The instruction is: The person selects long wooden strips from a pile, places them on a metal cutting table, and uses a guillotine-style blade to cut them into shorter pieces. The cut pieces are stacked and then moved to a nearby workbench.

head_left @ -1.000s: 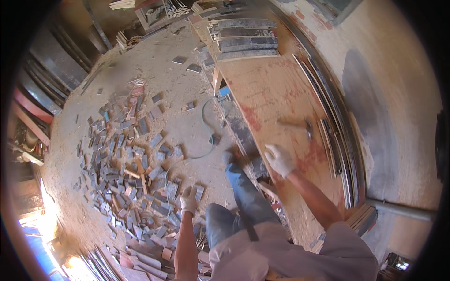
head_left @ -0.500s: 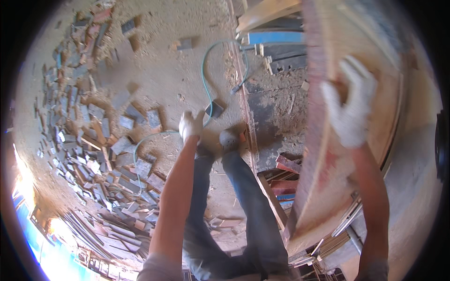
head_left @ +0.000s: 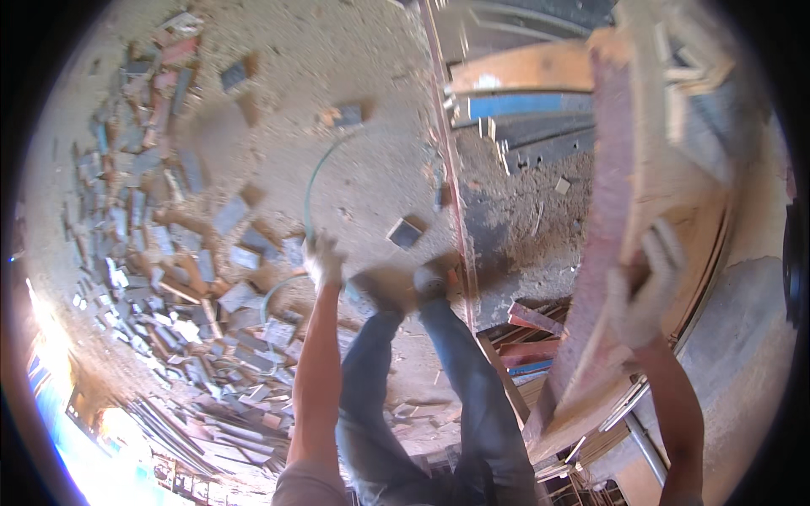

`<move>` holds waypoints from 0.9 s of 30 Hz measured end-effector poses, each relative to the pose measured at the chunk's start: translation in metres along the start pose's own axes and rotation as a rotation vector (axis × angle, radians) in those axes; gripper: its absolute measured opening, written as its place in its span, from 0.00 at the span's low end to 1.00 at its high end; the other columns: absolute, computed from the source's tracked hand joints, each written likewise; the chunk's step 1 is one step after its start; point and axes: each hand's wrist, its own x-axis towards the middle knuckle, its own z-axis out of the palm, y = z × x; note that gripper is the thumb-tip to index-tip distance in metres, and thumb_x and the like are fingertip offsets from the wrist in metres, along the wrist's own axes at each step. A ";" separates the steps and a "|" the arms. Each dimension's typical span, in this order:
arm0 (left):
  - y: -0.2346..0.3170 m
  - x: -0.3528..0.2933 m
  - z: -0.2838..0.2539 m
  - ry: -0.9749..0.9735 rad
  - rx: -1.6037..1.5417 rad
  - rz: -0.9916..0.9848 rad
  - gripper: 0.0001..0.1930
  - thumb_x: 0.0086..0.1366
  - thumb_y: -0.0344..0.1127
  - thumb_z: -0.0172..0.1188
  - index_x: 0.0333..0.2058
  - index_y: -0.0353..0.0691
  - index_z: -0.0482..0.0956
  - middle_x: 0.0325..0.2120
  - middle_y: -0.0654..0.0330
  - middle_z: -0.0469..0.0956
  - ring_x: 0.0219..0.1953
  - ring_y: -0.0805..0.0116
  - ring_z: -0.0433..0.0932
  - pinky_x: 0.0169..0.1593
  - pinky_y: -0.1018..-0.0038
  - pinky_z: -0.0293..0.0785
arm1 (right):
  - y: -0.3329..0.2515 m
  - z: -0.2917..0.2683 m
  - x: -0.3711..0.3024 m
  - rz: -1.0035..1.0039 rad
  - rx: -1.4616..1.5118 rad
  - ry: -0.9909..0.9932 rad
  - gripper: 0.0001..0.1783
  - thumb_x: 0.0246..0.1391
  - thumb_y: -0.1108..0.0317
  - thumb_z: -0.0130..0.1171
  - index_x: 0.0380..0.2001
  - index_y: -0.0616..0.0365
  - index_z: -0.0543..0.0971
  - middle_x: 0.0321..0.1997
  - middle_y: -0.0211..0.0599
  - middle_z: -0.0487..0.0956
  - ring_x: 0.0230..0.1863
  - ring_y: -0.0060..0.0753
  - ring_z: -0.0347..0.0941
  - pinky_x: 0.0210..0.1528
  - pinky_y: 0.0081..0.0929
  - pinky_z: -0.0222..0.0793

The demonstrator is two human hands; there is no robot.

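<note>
My left hand point(head_left: 323, 263), in a white glove, is closed around a thin green cable point(head_left: 312, 187) above the dirt floor. The cable curves away ahead of the hand, its far part blurred, and also trails back toward the wood scraps. My gloved right hand point(head_left: 648, 291) is on or just over the top of a long wooden table point(head_left: 675, 215) with a reddish edge. Its thumb and fingers are spread, with nothing seen between them. A small dark block point(head_left: 405, 233) lies on the floor ahead of my feet.
Wood offcuts point(head_left: 228, 295) cover the floor on the left. Curved boards point(head_left: 523, 69) and a blue board point(head_left: 530, 105) lie at the far right beside the table. Reddish boards point(head_left: 530, 350) are stacked below its near edge. A raised strip point(head_left: 447, 143) runs along the floor.
My left hand has moved left and a little nearer, drawing the cable loop left. My right hand has slid nearer along the table. My left foot has shifted and blurs. The view has turned slightly.
</note>
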 end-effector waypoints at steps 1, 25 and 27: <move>0.022 -0.014 -0.061 0.016 0.104 0.125 0.16 0.73 0.38 0.61 0.55 0.40 0.76 0.44 0.60 0.79 0.42 0.66 0.81 0.40 0.67 0.80 | -0.003 -0.003 0.005 -0.092 -0.082 0.023 0.35 0.57 0.67 0.67 0.65 0.64 0.67 0.71 0.56 0.65 0.62 0.53 0.67 0.65 0.44 0.65; 0.241 -0.444 -0.298 0.974 0.127 -0.336 0.13 0.73 0.45 0.53 0.40 0.44 0.80 0.30 0.51 0.81 0.32 0.52 0.81 0.37 0.56 0.75 | -0.005 -0.008 0.032 0.134 -0.014 -0.279 0.27 0.56 0.54 0.65 0.55 0.57 0.74 0.61 0.55 0.71 0.61 0.65 0.68 0.62 0.59 0.64; 0.244 -0.458 -0.292 0.789 0.725 -0.409 0.12 0.72 0.43 0.55 0.43 0.44 0.82 0.30 0.50 0.83 0.32 0.50 0.83 0.35 0.57 0.78 | 0.015 -0.003 0.030 0.036 -0.099 -0.400 0.27 0.57 0.53 0.63 0.54 0.57 0.74 0.59 0.57 0.73 0.59 0.64 0.69 0.59 0.57 0.66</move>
